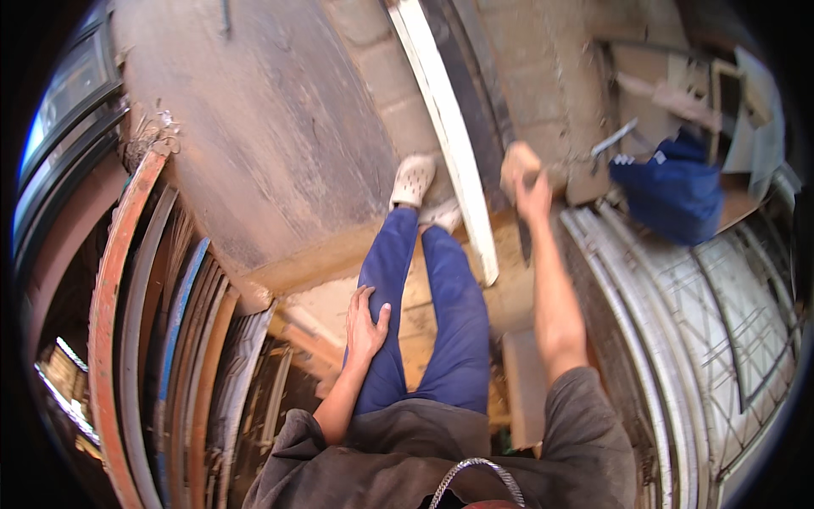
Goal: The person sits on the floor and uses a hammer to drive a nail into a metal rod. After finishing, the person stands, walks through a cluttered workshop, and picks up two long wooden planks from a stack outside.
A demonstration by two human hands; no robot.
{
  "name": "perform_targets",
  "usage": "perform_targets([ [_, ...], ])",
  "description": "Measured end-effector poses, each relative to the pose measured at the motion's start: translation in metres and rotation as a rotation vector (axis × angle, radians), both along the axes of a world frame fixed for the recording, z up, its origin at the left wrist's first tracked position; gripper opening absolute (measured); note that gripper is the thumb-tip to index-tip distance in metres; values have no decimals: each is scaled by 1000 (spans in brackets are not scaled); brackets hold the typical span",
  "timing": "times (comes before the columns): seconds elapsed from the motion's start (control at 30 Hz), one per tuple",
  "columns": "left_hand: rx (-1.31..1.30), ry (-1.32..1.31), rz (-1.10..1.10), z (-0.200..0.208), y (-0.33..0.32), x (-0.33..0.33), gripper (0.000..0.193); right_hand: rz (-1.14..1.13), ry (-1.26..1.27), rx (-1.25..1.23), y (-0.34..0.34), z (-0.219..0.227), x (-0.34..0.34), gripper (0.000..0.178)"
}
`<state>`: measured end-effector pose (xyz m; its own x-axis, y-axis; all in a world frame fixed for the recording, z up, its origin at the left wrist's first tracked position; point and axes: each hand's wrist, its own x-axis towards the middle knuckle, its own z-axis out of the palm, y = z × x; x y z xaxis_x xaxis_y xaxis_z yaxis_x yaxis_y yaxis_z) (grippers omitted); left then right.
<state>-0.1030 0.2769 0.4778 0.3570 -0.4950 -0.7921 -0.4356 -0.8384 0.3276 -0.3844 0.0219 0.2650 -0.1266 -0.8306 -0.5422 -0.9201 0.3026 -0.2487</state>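
Note:
My left hand (365, 327) rests on my left thigh, its fingers spread over the blue trousers (386, 280). On the right, my arm reaches forward and my right hand (533, 199) is closed around a tan, wood-coloured block-like piece (518, 163). Motion blurs that piece, so its exact kind is unclear. A thin dark blade-like strip (524, 242) shows just below this hand; whether it joins the held piece I cannot tell. Left of the hand, apart from it, a long white beam (454, 144) runs from the far edge to beside my right knee.
Beyond the beam lies a dark strip (471, 68). A big brown sheet (254, 127) covers the far left. Stacked metal bars and frames (127, 280) crowd the left side. Silver panels (670, 297) line the right, with a dark blue bag-like cloth item (674, 191) above them.

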Motion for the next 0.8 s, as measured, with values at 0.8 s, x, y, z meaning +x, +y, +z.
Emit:
perform_targets([
  [0.8, -222, -1, 282, 154, -19, 84, 36, -420, -224, -63, 175, 368, -9, 53],
])
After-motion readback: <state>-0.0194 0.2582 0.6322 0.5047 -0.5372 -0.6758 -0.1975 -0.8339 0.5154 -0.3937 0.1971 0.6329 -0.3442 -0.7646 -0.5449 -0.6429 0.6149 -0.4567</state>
